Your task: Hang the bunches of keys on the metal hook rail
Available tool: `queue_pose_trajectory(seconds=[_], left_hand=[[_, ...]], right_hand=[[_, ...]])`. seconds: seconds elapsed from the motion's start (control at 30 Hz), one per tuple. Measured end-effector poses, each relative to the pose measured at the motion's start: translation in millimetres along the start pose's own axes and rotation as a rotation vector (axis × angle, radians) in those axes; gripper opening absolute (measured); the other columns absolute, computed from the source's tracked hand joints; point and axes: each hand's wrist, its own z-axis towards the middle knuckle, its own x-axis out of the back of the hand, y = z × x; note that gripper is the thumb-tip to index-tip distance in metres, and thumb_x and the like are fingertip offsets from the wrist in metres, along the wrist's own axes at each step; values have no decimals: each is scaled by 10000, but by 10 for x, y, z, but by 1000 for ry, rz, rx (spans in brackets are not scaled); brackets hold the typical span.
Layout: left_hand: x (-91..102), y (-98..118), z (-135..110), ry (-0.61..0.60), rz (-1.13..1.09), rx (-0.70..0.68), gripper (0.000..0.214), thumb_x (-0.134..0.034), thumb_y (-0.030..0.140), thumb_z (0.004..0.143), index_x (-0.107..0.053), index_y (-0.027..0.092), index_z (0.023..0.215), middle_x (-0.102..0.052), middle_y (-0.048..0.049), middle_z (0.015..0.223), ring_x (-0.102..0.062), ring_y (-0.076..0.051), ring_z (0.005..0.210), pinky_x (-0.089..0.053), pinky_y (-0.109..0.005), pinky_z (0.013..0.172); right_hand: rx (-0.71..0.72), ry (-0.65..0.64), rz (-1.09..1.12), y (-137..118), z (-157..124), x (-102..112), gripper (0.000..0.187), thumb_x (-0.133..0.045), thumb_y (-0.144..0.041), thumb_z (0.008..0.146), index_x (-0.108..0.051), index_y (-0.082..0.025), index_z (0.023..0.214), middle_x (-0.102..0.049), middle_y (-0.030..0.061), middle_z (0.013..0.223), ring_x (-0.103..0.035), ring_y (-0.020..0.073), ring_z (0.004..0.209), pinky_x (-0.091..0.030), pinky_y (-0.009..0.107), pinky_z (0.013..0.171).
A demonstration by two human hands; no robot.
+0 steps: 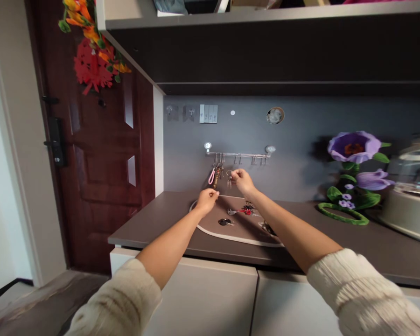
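Observation:
My right hand (pixel 242 181) is closed in a pinch on a key ring (pixel 229 175) with small keys dangling below it, in front of the grey wall. To its left, a pink strap (pixel 212 176) and a dark patterned strap (pixel 217 177) hang with other keys from the metal hook rail (pixel 238 154). My left hand (pixel 207 200) is closed just under these straps, fingertips together; what they hold, if anything, I cannot make out. Below both hands lies a brown mat (pixel 213 226) with a pale rim. On it rest a black key fob (pixel 225 222) and a red key charm (pixel 247 212) among other keys.
Purple artificial flowers (pixel 354 148) and a cream-based appliance with a clear top (pixel 411 200) stand on the right of the countertop (pixel 304 233). An overhanging shelf (pixel 266 51) runs above. A dark red door (pixel 101 177) is at left. Small hooks (pixel 191 112) sit on the wall.

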Motion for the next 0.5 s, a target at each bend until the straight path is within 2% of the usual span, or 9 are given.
queue_pose_trajectory(seconds=[0.27,0.5], left_hand=[[-12,-60,60,90,160,-100,192,-484,275,760,-570,149,644,-549,-1,558,-515,-109,569,-374,-228,583],[-13,-51,56,95,200,-127,214,-475,281,767,-592,155,639,-606,-29,632,-540,-135,637,-381,-253,635]], right_hand=[[12,161,-111,-81,512,-153,145,-446,-287,743,-482,-164,676,-500,-19,556,-481,98,521,-440,243,574],[41,250,-237,-2,757,-330,218,-448,-295,747,-550,-136,639,-550,11,529,-514,113,557,-441,248,635]])
